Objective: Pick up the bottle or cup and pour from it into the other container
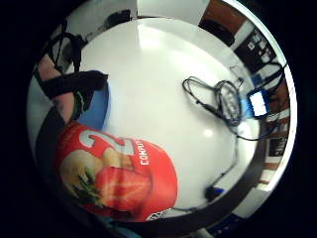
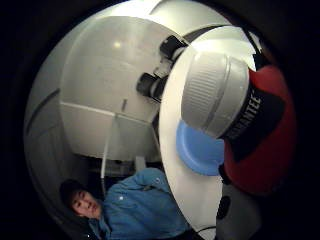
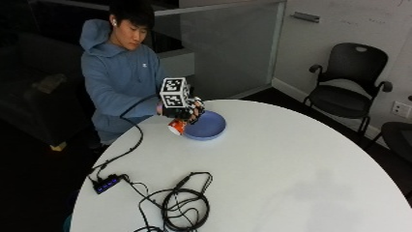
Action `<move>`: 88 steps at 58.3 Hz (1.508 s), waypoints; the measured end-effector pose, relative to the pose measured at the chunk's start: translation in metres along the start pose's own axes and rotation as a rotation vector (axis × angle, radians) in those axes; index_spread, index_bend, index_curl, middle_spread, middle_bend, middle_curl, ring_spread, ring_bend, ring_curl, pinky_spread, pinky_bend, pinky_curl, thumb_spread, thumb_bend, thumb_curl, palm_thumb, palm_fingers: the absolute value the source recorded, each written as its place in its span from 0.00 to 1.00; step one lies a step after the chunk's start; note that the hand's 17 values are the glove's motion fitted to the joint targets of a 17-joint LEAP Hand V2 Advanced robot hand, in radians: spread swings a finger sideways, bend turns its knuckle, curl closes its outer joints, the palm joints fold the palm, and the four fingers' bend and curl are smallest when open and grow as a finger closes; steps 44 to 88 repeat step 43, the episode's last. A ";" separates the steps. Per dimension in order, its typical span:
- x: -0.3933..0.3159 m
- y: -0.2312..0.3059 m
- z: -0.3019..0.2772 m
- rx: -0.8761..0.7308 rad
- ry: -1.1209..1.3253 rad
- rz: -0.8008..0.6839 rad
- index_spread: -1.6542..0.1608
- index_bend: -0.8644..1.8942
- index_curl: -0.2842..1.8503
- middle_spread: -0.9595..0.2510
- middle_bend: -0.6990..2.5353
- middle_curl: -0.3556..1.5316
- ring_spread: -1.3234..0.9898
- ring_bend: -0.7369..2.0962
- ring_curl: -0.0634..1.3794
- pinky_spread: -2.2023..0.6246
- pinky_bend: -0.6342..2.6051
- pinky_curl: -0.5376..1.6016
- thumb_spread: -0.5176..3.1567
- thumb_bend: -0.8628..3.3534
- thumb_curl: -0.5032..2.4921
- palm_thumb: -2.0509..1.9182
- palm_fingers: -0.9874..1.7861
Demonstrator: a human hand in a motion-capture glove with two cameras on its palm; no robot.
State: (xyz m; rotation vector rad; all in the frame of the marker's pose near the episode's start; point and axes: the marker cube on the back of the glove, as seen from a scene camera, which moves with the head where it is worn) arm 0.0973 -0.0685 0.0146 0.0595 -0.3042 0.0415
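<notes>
Seen from the outside view, a person seated at a round white table (image 3: pixel 277 164) holds a red bottle (image 3: pixel 176 126) in the gloved right hand (image 3: pixel 182 110), just above the table's near edge and right beside a blue bowl (image 3: pixel 207 126). The bottle is tipped over toward the bowl, with its bottom end pointing back at the person. The grip is curled round the bottle's body; a gloved finger (image 1: pixel 79 82) shows wrapped across it in the little finger side palm view.

As for progress, the pick-up looks done: the bottle is off the table and carried to the bowl. The pour itself seems not to have happened yet. In the thumb side palm view the ribbed white cap (image 2: pixel 212 95) is on the bottle's neck, hanging over the bowl's blue inside, and nothing can be seen running out. So what is left is likely the pour, and the cap would have to come off first if anything real is to flow. Whether the bowl has anything in it cannot be told.

The label is red with a strawberry picture (image 1: pixel 121 187) and a pale figure that reads like "2", plus small white letters beginning "COMAT". On the black band near the cap, white lettering ends in "ANTEE". No brand name can be read whole.

A bundle of black cables (image 3: pixel 177 200) lies on the table, well apart from the bowl.
</notes>
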 end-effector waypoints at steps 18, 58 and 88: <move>-0.043 -0.030 0.003 -0.391 0.803 -0.072 0.83 0.36 0.29 0.76 0.33 0.46 0.49 0.43 0.36 0.70 0.36 0.43 0.18 0.20 0.40 0.79 0.76; -0.098 -0.039 0.051 -0.532 0.852 -0.105 0.82 0.36 0.29 0.74 0.32 0.47 0.48 0.43 0.37 0.70 0.35 0.43 0.18 0.20 0.40 0.79 0.76; -0.098 -0.039 0.051 -0.532 0.852 -0.105 0.82 0.36 0.29 0.74 0.32 0.47 0.48 0.43 0.37 0.70 0.35 0.43 0.18 0.20 0.40 0.79 0.76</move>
